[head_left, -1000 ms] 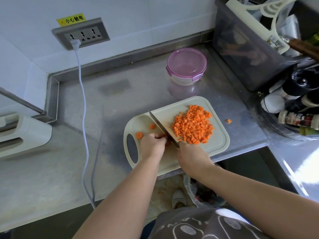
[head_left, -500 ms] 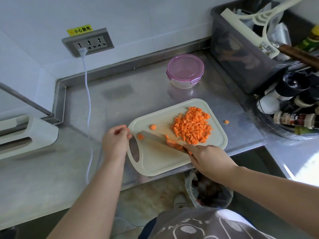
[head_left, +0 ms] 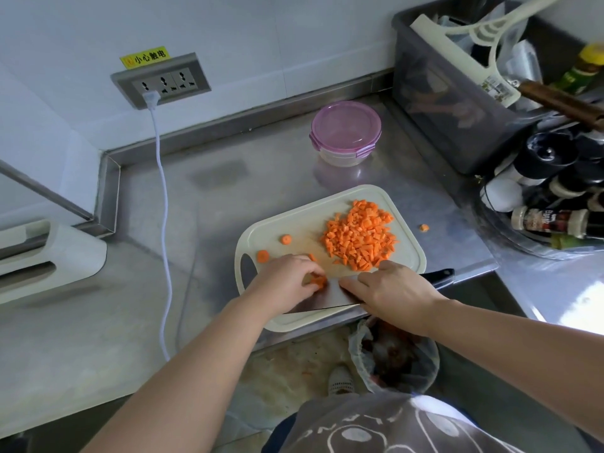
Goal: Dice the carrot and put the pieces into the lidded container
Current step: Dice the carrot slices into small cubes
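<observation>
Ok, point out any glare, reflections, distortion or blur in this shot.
Head view: glare whitens the steel counter at far right; wide-angle distortion stretches the forearms; the lidded container reflects dimly in the steel; diced carrot pile is crisp.

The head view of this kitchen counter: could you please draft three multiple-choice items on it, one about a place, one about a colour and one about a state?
1. Where does the lidded container stand?
A. on the steel counter, beyond the cutting board
B. on the cutting board
C. on the floor

2. What colour is its lid?
A. green
B. purple
C. orange

3. In what state is the container?
A. lid off, lying beside it
B. tipped on its side
C. upright, lid on

Answers:
1 A: it sits on bare steel, apart from the board's far edge.
2 B: the lid is a translucent purple.
3 C: the lid covers the top of the upright container.
</observation>
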A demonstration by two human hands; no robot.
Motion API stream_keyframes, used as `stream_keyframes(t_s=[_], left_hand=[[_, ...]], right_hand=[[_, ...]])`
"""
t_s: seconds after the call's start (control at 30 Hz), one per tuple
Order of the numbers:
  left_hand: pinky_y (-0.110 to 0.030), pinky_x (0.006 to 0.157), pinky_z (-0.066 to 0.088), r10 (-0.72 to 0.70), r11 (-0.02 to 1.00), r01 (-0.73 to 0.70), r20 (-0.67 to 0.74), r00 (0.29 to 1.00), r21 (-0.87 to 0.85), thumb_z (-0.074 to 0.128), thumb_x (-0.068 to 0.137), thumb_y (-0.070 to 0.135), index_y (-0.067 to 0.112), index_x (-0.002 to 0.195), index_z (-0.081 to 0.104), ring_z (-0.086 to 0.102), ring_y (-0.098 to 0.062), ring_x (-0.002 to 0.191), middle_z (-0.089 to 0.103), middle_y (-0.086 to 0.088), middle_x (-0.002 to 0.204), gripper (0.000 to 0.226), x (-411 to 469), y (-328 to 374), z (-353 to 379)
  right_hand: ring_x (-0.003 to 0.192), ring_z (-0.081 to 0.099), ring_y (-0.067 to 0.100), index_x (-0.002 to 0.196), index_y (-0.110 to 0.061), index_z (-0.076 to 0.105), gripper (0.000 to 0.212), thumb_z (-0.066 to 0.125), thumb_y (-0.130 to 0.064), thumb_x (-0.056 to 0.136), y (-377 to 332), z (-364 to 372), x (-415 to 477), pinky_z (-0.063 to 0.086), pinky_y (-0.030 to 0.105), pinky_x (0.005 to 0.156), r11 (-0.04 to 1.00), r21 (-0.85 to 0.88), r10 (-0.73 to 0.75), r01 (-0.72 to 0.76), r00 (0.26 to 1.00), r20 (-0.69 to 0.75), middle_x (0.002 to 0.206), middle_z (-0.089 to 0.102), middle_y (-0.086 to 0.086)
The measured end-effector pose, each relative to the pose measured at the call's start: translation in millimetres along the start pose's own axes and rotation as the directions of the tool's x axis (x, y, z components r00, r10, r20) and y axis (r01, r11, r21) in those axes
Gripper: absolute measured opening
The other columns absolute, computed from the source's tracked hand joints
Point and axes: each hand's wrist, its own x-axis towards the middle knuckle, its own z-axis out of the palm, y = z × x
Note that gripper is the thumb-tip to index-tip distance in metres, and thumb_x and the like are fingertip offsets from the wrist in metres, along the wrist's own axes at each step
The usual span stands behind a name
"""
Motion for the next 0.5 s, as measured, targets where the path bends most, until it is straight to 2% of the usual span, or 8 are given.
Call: stream_keyframes(t_s=[0.1, 0.23, 0.33, 0.4, 0.5], left_hand=[[-0.032, 0.095, 0.044, -0.018, 1.000, 0.018, -0.035, 0.999, -0.009, 0.066, 0.085, 0.022, 0.024, 0.112, 0.068, 0.057, -0.011, 0.108, 0.063, 0.010, 0.114, 0.026, 0, -1, 3], [-0.033, 0.095, 0.044, -0.013, 0.999, 0.015, -0.038, 0.999, 0.049, 0.065, 0.087, 0.022, 0.022, 0.113, 0.067, 0.056, -0.013, 0.108, 0.062, 0.008, 0.115, 0.026, 3, -2, 6], [-0.034, 0.093, 0.044, -0.019, 0.998, 0.020, -0.025, 1.000, 0.059, 0.066, 0.086, 0.023, 0.021, 0.112, 0.067, 0.057, -0.014, 0.107, 0.061, 0.007, 0.115, 0.026, 5, -2, 6], [-0.031, 0.090, 0.046, -0.042, 0.999, 0.043, -0.039, 0.998, 0.022, 0.066, 0.087, 0.023, 0.019, 0.110, 0.068, 0.059, -0.012, 0.101, 0.061, 0.005, 0.113, 0.024, 7, -4, 5], [-0.022, 0.077, 0.044, -0.140, 0.986, 0.117, -0.214, 0.967, -0.119, 0.061, 0.090, 0.015, 0.016, 0.103, 0.071, 0.059, -0.008, 0.085, 0.065, 0.002, 0.103, 0.016, 10, -10, -7]], right_hand=[[0.037, 0.039, 0.020, 0.092, -0.019, 0.066, 0.037, 0.078, -0.011, 0.058, 0, 0, 1, 0.036, 0.023, 0.050, 1.000, 0.005, -0.015, 0.015, 1.000, 0.015, 0.057, 0.053, -0.005], [0.041, 0.041, 0.017, 0.095, -0.023, 0.067, 0.030, 0.074, -0.018, 0.066, 5, -4, -6, 0.026, 0.024, 0.051, 0.998, -0.022, -0.061, 0.062, 0.997, 0.043, 0.060, 0.058, -0.008], [0.046, 0.043, 0.017, 0.099, -0.025, 0.066, 0.030, 0.069, -0.020, 0.069, 16, -7, -17, 0.037, 0.024, 0.049, 0.996, 0.016, -0.085, 0.085, 0.996, 0.024, 0.064, 0.060, -0.009], [0.048, 0.043, 0.016, 0.102, -0.025, 0.066, 0.029, 0.056, -0.020, 0.075, 24, -10, -25, 0.040, 0.025, 0.048, 0.996, 0.039, -0.079, 0.078, 0.997, 0.020, 0.066, 0.061, -0.010], [0.046, 0.043, 0.017, 0.101, -0.025, 0.069, 0.039, 0.037, -0.023, 0.079, 38, -15, -37, 0.043, 0.025, 0.043, 0.995, 0.091, -0.041, 0.041, 0.999, -0.004, 0.062, 0.059, -0.009]])
